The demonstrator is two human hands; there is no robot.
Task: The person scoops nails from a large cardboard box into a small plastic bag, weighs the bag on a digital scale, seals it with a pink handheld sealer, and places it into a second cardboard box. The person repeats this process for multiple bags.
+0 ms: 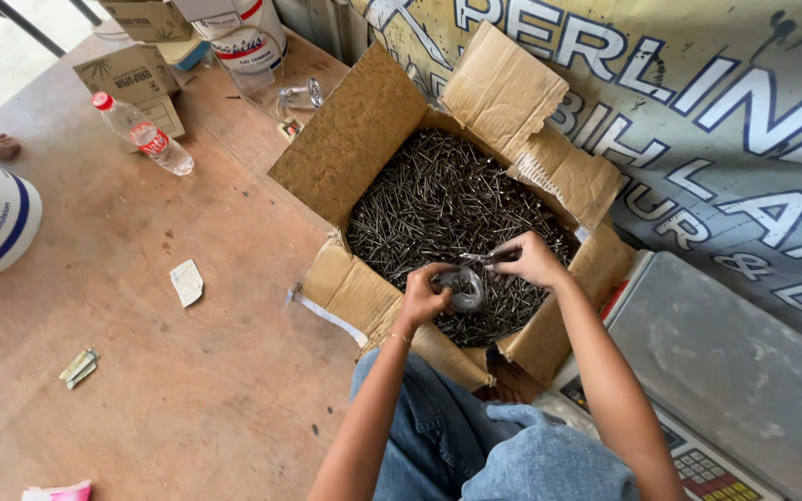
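Soft daylight, sharp focus, wide-angle edges

Your work surface is a brown wooden floor [187, 371]. On it rest an open cardboard box [355, 139], a plastic bottle [146, 136], a scale [726, 362] and paper scraps [187, 282].

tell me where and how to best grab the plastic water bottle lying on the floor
Grip the plastic water bottle around its middle, at the labelled band, coming straight down from above. It lies flat on its side on the wooden floor, red cap toward the small cardboard box, so the round body is fully exposed on top, with open floor along its near long side for fingers; the tapered neck would likely slip.
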